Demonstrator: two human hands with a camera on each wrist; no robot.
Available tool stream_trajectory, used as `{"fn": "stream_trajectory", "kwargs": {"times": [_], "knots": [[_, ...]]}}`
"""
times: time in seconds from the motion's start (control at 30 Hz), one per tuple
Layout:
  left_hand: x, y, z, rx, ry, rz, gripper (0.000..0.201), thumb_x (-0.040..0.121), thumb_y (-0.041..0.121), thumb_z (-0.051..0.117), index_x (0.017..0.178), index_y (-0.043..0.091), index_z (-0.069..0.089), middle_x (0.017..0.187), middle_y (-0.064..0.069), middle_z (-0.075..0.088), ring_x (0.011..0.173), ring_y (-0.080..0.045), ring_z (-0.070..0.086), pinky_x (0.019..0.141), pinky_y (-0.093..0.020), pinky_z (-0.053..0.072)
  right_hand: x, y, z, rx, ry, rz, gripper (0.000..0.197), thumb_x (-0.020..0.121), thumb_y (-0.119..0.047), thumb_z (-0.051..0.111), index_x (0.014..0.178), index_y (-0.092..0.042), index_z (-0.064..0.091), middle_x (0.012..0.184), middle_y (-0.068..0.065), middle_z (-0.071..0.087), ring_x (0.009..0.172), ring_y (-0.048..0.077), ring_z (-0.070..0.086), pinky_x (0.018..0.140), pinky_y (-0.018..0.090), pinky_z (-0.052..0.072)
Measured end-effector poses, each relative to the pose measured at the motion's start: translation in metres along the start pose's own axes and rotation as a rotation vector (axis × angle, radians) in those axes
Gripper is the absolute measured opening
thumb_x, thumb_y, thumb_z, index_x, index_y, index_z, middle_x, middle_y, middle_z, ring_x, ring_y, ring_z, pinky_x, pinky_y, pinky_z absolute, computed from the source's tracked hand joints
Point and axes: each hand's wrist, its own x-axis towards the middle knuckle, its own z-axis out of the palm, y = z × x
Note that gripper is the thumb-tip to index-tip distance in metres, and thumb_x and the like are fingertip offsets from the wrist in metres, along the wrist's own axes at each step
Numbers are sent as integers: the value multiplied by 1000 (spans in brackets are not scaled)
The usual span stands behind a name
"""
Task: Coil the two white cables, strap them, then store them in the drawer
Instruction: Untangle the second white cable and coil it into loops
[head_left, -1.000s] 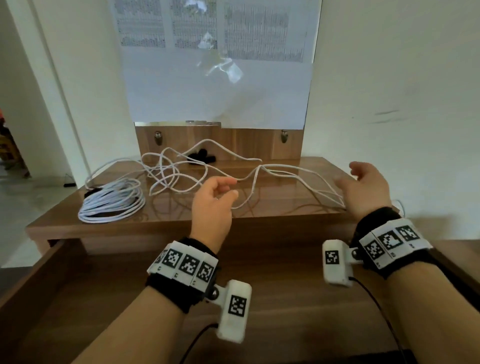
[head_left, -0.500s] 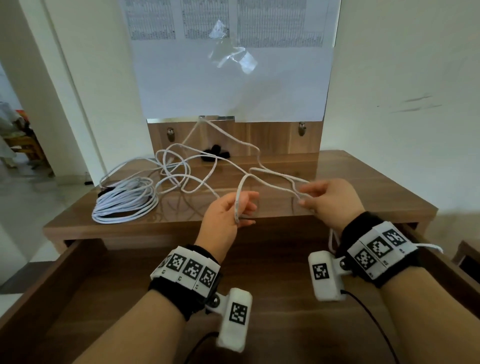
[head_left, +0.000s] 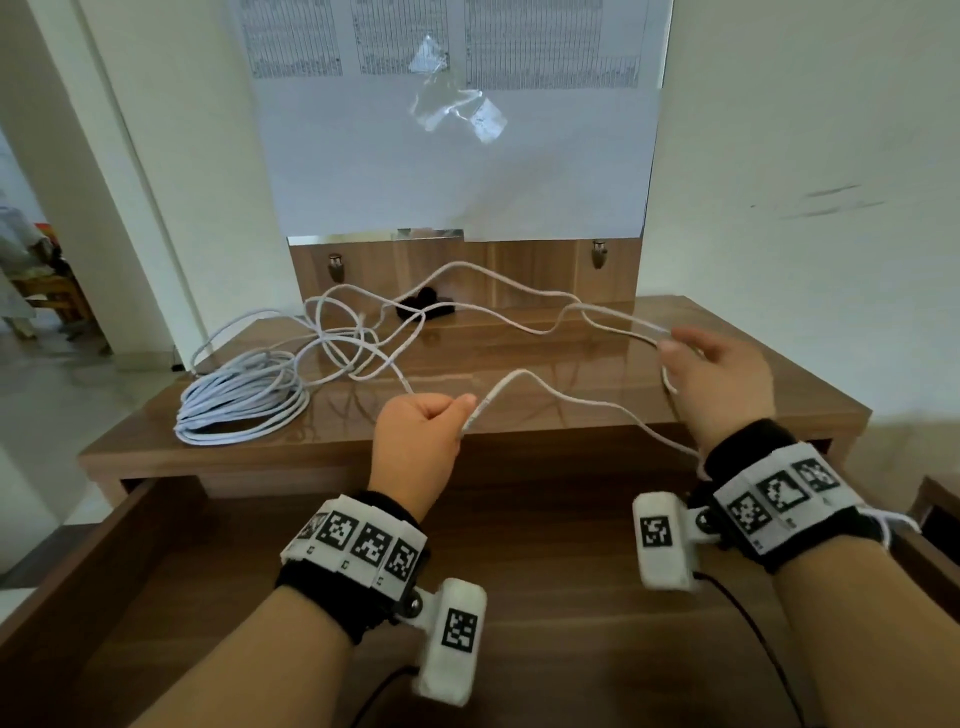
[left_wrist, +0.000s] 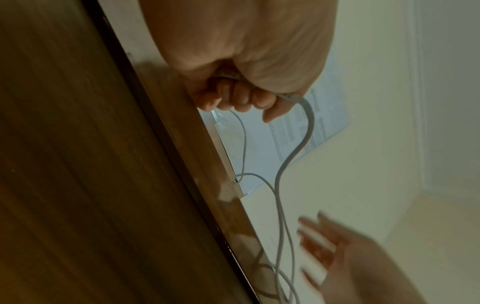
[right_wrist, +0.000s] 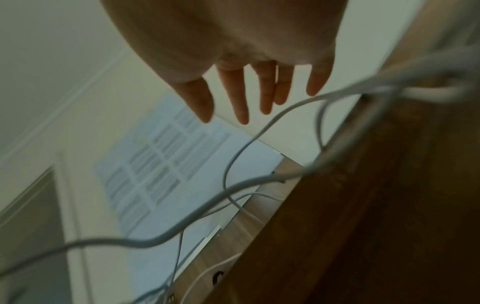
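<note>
Cable is the matter here: a loose white cable (head_left: 524, 317) sprawls in tangled loops across the glossy brown wooden tabletop (head_left: 571, 384), and one stretch of it runs through the left hand (head_left: 415, 441), whose fingers are curled tight round it near the table's near edge. From that fist the strand arcs right and passes under the right hand (head_left: 719, 374), which hovers over the right part of the table with fingers spread and relaxed; the head view shows strands crossing at its fingertips, yet the right wrist view shows the straight fingers (right_wrist: 239, 96) closing on nothing. A second white cable, already wound into a flat coil (head_left: 241, 400), lies on the left part of the tabletop, well apart from both hands. At the far edge, against the wooden back panel, sits a small black bundle (head_left: 426, 304), too small to make out. Below the table's near edge the open wooden drawer (head_left: 519, 545) spreads under both wrists. Printed paper sheets (head_left: 457, 114) hang on the pale wall behind. The right hand is blurred in the left wrist view.
</note>
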Motion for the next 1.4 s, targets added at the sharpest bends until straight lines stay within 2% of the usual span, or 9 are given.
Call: {"fn": "stream_trajectory", "kwargs": {"times": [0.27,0.4,0.53,0.7,0.8,0.93,1.17,1.3,1.4], "knots": [[-10,9,9,301,-431,18,44,89,14,63,47,14,50,45,1,43,45,-10,45,66,-33,53,-53,-29,33,-175,-451,-661,50,90,-62,34,129,-37,53,132,-16,55,125,3,45,108,40,34],[-20,17,14,299,-673,145,51,84,4,64,40,22,43,42,6,43,43,-8,42,56,-25,42,-61,-27,45,-218,-689,-458,28,94,-40,50,118,-34,63,112,-19,64,101,-7,54,88,15,40],[-28,20,18,210,-770,199,54,82,-2,61,38,19,36,38,2,37,39,-14,33,55,-35,41,-62,-20,50,7,-834,-208,19,93,-30,56,109,-29,66,99,-9,70,94,8,65,81,28,53],[-37,25,22,85,-903,163,57,85,-4,60,38,18,37,38,3,36,39,-17,32,53,-21,35,-58,-16,57,74,-798,-16,41,86,-29,67,124,-26,52,109,-5,64,98,13,63,81,35,53],[-37,28,19,-1,-938,135,39,86,3,61,48,1,54,49,-12,50,49,-31,43,61,-37,44,-55,-15,55,205,-774,93,25,92,-21,60,116,-16,60,74,-1,66,64,13,62,62,27,50],[-28,35,7,-28,-676,175,22,90,9,59,73,4,72,76,-11,70,78,-24,64,88,-42,51,-46,-7,49,221,-576,32,22,98,-14,49,94,-9,70,52,0,49,46,19,46,49,29,44],[1,13,-18,-95,395,94,13,87,19,68,86,19,55,80,-2,53,68,-8,49,67,-25,43,-43,-2,43,77,-625,-64,41,94,-35,56,71,-4,69,47,8,49,41,22,47,54,29,47],[8,2,-18,18,263,-63,41,88,32,69,125,24,53,118,6,54,102,-6,54,87,-24,45,-43,-2,40,-95,-751,-91,41,93,-39,55,73,-8,72,52,9,59,45,20,56,70,22,48],[7,1,-13,4,121,-26,19,97,21,57,115,24,62,98,6,68,91,-8,63,88,-36,54,-44,0,42,-154,-706,-128,29,91,-33,60,73,-15,74,62,4,69,57,19,65,62,22,50]]}}
